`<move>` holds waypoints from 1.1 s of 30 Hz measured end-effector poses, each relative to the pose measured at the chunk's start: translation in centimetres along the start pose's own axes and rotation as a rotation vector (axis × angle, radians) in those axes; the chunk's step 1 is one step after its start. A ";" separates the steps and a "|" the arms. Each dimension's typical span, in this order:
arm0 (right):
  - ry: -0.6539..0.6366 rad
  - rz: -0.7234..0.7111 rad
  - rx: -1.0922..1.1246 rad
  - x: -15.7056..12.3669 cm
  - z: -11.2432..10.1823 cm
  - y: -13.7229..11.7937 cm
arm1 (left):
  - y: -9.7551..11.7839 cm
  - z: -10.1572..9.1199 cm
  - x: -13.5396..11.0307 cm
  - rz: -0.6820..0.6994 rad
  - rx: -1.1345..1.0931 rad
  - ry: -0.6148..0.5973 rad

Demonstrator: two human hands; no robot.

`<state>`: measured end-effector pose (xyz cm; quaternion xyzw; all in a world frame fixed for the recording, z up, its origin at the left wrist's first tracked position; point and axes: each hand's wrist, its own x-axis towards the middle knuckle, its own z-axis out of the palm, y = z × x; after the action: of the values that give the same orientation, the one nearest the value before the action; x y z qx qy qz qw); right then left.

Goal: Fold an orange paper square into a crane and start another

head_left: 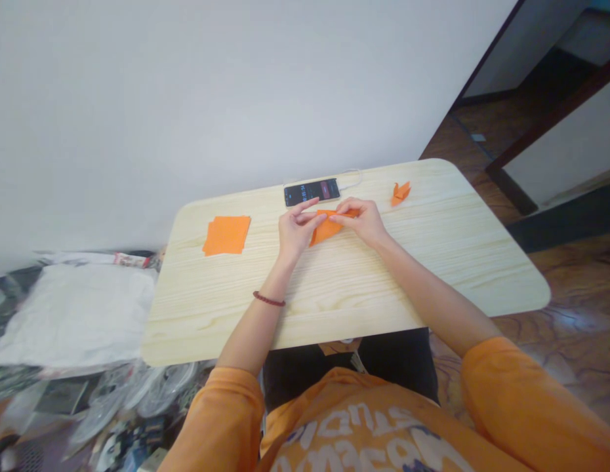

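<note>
Between my two hands, above the middle of the table, is a partly folded sheet of orange origami paper (326, 231). My left hand (300, 226) pinches its upper left edge between thumb and fingers. My right hand (359, 217) grips the upper right edge, its thumb close to the left thumb. Fingers cover part of the folds. A small folded orange paper crane (400, 193) rests on the table to the right of my right hand. Off to the left lies a loose stack of square orange paper sheets (227, 235).
A phone (311, 191) showing a running timer lies just beyond my hands, with a white cable (353, 177) at its right end. The pale wooden table (206, 328) stands against a white wall. Left of it are a white cloth bag (83, 314) and clutter.
</note>
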<state>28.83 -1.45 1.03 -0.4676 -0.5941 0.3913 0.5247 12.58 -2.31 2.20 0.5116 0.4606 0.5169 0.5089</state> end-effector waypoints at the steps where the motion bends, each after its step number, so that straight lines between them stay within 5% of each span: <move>1: -0.003 0.003 -0.002 0.0 0.0 0.0 | 0.0 0.0 0.0 0.010 -0.002 0.016; 33: -0.053 -0.066 -0.035 0.1 -0.6 0.1 | -0.9 -0.3 0.4 0.029 -0.020 0.009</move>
<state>29.47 -1.38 1.03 -0.4461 -0.6299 0.3756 0.5130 12.40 -1.80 1.32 0.5107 0.4502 0.5312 0.5043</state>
